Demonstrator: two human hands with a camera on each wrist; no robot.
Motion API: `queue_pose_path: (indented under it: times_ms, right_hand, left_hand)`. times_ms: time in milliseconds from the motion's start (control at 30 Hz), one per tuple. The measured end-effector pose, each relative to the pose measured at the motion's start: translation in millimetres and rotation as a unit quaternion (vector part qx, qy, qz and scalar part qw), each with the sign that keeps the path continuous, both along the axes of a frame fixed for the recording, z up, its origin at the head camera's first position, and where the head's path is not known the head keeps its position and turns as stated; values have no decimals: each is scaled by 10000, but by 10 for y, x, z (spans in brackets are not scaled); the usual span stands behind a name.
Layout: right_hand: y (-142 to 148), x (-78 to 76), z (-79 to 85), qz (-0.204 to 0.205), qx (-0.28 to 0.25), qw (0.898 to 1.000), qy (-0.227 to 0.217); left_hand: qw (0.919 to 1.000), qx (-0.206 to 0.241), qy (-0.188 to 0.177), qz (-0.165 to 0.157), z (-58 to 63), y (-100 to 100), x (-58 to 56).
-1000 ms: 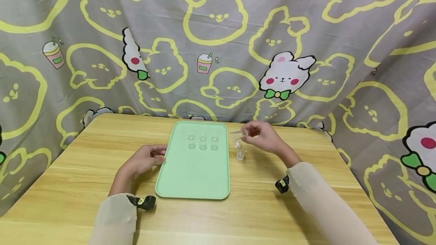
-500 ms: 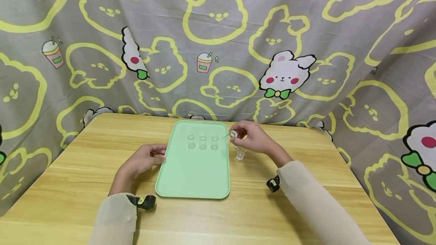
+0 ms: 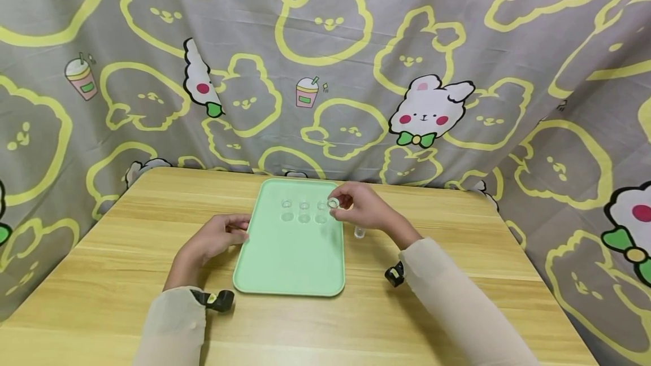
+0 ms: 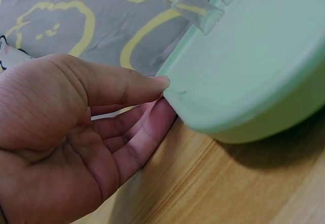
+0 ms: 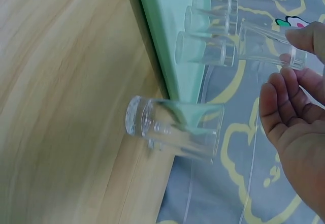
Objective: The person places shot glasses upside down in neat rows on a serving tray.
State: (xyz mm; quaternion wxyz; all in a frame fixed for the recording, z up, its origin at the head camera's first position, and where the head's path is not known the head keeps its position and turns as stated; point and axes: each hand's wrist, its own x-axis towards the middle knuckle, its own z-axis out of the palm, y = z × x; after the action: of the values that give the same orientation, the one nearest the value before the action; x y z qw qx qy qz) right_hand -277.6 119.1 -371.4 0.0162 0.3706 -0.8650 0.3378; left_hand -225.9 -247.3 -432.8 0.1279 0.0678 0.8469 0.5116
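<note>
My right hand [image 3: 363, 206] pinches a clear shot glass [image 5: 266, 43] by its thick base, mouth downward, over the tray's right edge. Beside it, a row of three clear shot glasses [image 5: 205, 49] stands upside down on the light green tray [image 3: 289, 264]. On the table right of the tray, another shot glass [image 5: 175, 127] stands upright, partly covered by my right hand in the head view. My left hand [image 3: 216, 236] holds the tray's left rim, thumb on top and fingers against the side, as the left wrist view shows.
The wooden table [image 3: 127, 275] runs around the tray. A grey patterned curtain [image 3: 346, 83] hangs right behind the table's back edge. Something small and clear shows behind the upright glass in the right wrist view, too hidden to make out.
My right hand has moved left with the shot glass, from above the glasses on the table to the tray's right edge; the glass has turned mouth downward. My left hand stays at the rim.
</note>
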Motion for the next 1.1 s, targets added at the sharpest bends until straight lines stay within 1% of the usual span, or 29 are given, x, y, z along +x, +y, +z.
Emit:
queue_pose_path:
  times_ms: [133,300,433,700,867,1100]
  right_hand:
    - [-35,6,5,103,98,9999,-41]
    - [-52,-1,-19,71,378,9992,-99]
    - [-65,-5,-32,108,598,9981,-59]
    - [-98,-27,-74,344,1010,9942,89]
    - [-131,-33,-93,457,1198,9917,63]
    - [-183,-26,-116,472,1418,9888,-20]
  left_hand:
    - [10000,-19,-2,3,7,9,-12]
    - [10000,5,-13,-6,13,26,-23]
    - [10000,15,3,-15,13,30,-29]
    - [10000,6,-16,-11,9,24,-32]
    - [10000,-10,-13,-3,9,12,-27]
    - [10000,-15,0,11,12,3,-15]
